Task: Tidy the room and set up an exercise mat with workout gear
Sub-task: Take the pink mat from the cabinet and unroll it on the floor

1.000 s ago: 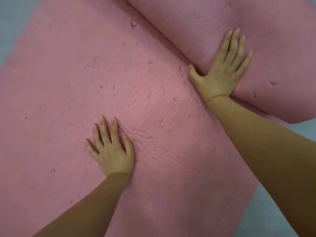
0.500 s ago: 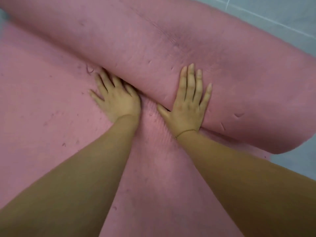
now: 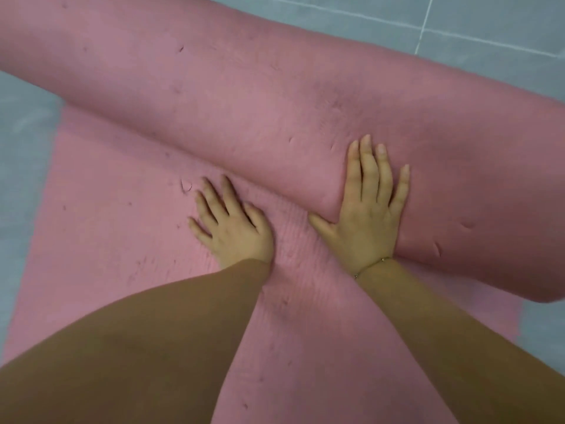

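Note:
A pink foam exercise mat [image 3: 116, 240] lies partly unrolled on the floor, its surface nicked and dented. The still-rolled part [image 3: 275, 102] runs across the view from upper left to lower right. My left hand [image 3: 232, 228] lies flat on the unrolled part, fingers spread, just short of the roll. My right hand [image 3: 367, 209] presses flat against the near side of the roll with straight fingers, the thumb down on the flat mat. A thin bracelet circles the right wrist.
Grey tiled floor [image 3: 458, 22] with white grout lines shows beyond the roll at the top right. More of the floor shows along the left edge [image 3: 21, 179] and at the lower right.
The roll has moved away from me, exposing more flat mat and more floor beyond. My left hand came forward from mid-mat up near the roll; my right hand stays pressed on the roll.

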{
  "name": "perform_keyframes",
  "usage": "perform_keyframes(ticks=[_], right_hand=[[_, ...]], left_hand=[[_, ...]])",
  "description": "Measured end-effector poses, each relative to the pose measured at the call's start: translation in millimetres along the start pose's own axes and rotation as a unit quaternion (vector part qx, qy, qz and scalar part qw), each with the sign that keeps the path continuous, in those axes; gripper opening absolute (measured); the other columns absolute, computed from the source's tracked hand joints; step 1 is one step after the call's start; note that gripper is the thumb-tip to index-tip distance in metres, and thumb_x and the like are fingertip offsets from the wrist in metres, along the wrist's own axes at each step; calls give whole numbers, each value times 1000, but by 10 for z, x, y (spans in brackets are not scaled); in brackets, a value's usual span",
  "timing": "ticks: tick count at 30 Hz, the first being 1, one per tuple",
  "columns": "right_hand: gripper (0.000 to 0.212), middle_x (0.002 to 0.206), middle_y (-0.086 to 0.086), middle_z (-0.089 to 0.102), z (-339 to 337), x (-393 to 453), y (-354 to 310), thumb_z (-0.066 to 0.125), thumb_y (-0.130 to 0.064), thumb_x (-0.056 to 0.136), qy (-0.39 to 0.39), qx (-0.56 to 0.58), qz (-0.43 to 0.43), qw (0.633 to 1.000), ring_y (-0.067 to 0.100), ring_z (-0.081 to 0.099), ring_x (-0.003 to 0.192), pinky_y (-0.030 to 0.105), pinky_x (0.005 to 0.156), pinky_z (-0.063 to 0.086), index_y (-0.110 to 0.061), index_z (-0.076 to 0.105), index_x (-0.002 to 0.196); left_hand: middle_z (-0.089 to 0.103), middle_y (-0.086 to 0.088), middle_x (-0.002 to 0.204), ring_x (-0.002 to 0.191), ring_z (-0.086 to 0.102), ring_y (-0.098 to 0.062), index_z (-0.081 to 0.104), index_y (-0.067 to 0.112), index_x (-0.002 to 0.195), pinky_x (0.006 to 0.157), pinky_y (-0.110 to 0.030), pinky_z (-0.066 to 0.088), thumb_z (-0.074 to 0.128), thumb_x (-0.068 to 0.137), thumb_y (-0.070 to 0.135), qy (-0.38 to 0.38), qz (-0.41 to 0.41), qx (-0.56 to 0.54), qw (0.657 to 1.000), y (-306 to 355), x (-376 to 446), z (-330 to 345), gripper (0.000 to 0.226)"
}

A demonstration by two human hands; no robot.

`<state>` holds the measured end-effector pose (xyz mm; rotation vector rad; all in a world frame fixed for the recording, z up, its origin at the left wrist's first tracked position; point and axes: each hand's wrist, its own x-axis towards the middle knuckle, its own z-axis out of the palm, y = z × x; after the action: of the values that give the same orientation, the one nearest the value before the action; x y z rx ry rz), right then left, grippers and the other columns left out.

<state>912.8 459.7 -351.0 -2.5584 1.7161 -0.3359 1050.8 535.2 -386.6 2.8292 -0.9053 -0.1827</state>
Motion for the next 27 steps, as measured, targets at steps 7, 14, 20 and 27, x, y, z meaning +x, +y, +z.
perform_keyframes(ticks=[7,14,20,27], right_hand=[[85,148,7,40,-328,964,330,62,-58,74,28,55,-37,997,25,41,133,38,109,18,-13,38,142],[72,126,19,48,-525,1548,340,64,-51,77,-35,-90,-51,994,34,40,121,44,103,23,-10,43,133],[55,123,24,54,-478,1512,127,47,-32,96,-31,-93,-12,995,37,42,122,46,111,19,3,37,137],[87,153,29,18,247,725,65,49,-52,89,-12,-108,-42,993,39,16,143,43,116,-6,-2,12,149]], left_hand=[[22,-8,157,145,19,-28,31,20,148,114,-55,8,28,88,36,14,7,6,1000,-20,32,17,62],[23,-9,157,145,19,-29,33,19,147,114,-56,8,29,87,35,12,6,-3,1000,16,15,-20,62],[22,-8,158,144,19,-29,31,19,148,115,-56,6,33,89,32,12,10,-8,1000,17,3,-35,60],[22,-9,158,144,19,-29,31,18,148,115,-57,7,33,89,32,14,12,-12,1000,22,12,-41,61]])
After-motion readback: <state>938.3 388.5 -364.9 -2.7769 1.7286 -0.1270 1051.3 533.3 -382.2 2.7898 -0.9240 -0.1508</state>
